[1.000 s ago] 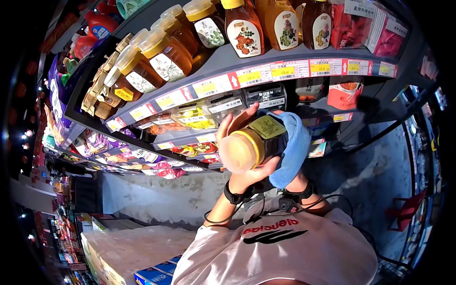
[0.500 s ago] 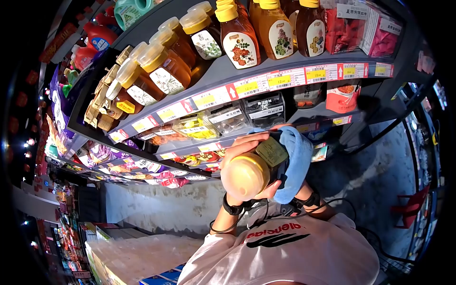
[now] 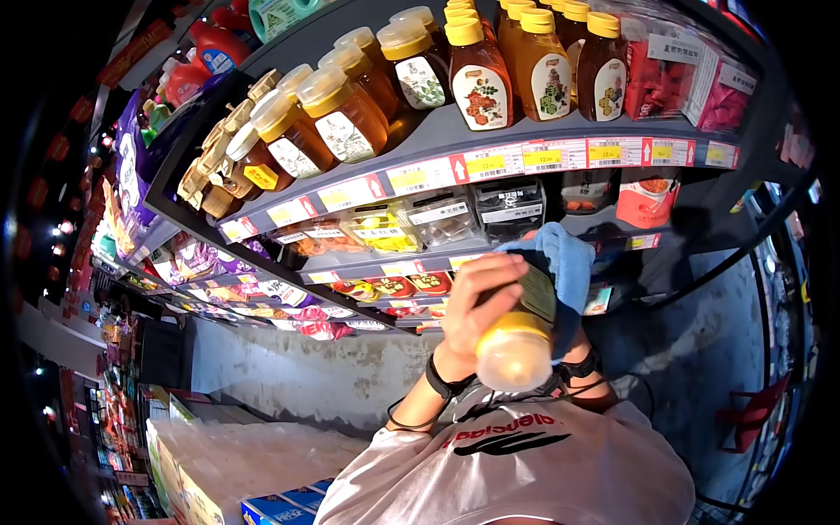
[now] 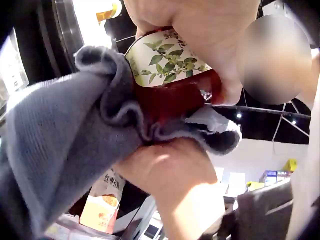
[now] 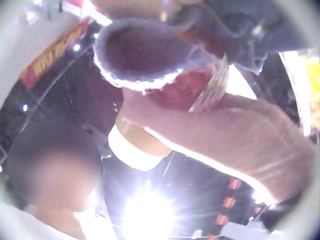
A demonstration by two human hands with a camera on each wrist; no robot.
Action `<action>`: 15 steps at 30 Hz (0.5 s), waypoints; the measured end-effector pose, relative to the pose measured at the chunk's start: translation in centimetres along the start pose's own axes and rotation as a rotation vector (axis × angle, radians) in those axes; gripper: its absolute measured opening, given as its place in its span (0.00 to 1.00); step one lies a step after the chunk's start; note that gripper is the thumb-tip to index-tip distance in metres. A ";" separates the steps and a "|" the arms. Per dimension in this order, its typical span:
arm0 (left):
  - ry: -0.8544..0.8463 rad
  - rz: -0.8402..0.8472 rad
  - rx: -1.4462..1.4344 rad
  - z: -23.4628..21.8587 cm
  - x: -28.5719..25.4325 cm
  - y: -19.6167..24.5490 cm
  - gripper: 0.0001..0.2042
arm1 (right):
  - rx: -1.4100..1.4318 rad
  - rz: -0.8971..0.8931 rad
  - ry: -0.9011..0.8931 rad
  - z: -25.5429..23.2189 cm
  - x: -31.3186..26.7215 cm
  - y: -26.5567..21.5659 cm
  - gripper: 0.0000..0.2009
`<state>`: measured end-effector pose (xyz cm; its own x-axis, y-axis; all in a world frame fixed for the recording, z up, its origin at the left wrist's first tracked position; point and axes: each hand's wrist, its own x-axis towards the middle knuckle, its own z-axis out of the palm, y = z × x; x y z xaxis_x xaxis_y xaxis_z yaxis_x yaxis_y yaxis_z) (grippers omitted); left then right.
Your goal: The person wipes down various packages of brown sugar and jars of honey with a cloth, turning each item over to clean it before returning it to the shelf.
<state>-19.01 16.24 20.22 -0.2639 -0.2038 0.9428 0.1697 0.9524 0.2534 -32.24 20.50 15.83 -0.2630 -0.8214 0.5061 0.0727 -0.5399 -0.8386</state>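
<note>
A honey jar (image 3: 518,346) with a yellow collar and a pale lid is tilted, lid toward the person's chest. My left hand (image 3: 477,302) grips its side, fingers curled over the label in the head view. In the left wrist view, the jar's dark red-amber wall and leafy label (image 4: 172,59) show below that hand. A blue cloth (image 3: 567,271) is bunched around the jar's base end. My right hand (image 4: 167,165) holds the cloth from the other side against the jar; in the head view the cloth mostly hides it.
Ahead, a shelf carries several honey jars (image 3: 350,127) and yellow-capped squeeze bottles (image 3: 481,83). Price tags line the shelf edge (image 3: 542,159). Bagged goods (image 3: 442,219) fill the lower tier. Plastic-wrapped boxes (image 3: 254,455) stand at lower left, a red stool (image 3: 754,416) at right.
The jar has tipped further, its lid swinging down and right toward the chest. The left hand has shifted over the jar's upper side. The cloth stays at the base end.
</note>
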 end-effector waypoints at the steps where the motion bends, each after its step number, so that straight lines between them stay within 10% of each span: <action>1: -0.072 0.037 0.040 -0.1 -0.1 0.1 0.16 | 0.081 0.019 0.023 0.2 -0.1 -0.2 0.16; 2: -0.127 0.101 0.098 -0.2 -0.3 -0.1 0.14 | 0.438 0.250 0.087 0.2 -0.5 0.4 0.19; 5: -0.139 0.161 0.129 -0.1 -0.8 -0.6 0.15 | 0.435 0.154 -0.044 -0.7 -0.1 0.5 0.20; 7: -0.105 0.000 0.019 0.3 -1.5 -1.3 0.26 | -0.285 -0.048 -0.160 -2.5 0.4 1.0 0.19; 9: 0.020 -0.092 -0.145 0.9 -2.2 -1.9 0.41 | 0.026 0.112 -0.047 -1.5 0.6 0.2 0.16; 10: 0.086 -0.091 -0.114 1.5 -2.4 -1.8 0.39 | -0.540 -0.146 -0.144 -1.6 1.6 -1.4 0.12; 11: 0.150 -0.095 -0.086 1.9 -2.7 -1.5 0.37 | -0.413 -0.075 -0.121 -1.3 1.4 -1.8 0.10; 14: 0.191 0.045 0.027 2.5 -3.8 -0.6 0.21 | 1.199 0.401 0.035 1.7 0.2 -3.6 0.13; 15: 0.159 0.067 -0.005 2.2 -4.4 -0.8 0.20 | 1.195 0.397 0.039 1.5 0.2 -3.4 0.13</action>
<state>-20.03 16.91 15.42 -0.0987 -0.1735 0.9799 0.1871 0.9639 0.1895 -31.10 21.92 19.04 -0.0501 -0.9701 0.2377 0.9712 -0.1028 -0.2151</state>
